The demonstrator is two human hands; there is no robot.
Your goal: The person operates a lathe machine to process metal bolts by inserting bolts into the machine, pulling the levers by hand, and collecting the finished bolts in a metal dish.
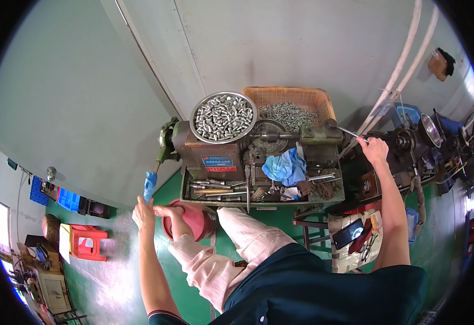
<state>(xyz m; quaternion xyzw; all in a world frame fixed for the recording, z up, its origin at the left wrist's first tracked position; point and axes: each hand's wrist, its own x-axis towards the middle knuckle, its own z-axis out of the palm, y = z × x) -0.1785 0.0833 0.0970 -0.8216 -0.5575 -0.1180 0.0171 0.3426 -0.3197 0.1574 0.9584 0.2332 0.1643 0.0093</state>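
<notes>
A small bench lathe (215,154) stands in front of me. On its left side hangs a lever with a blue-wrapped handle (150,187); my left hand (143,214) is closed round its lower end. My right hand (375,150) grips a thin metal lever (349,132) at the tailstock (318,132). A steel bowl (193,123) full of small shiny metal fittings (223,116) sits on top of the headstock. Behind it, an orange plastic basket (288,93) holds more small metal parts (288,112). The work spot between headstock and tailstock is too small to make out.
A blue rag (285,167), wrenches (322,176) and other hand tools lie in the lathe tray (220,204). Below stands a red bucket (207,219) by my bare foot. At right, a phone (348,234) and scissors lie on a cardboard-covered stool (334,262). A red stool (91,242) stands left.
</notes>
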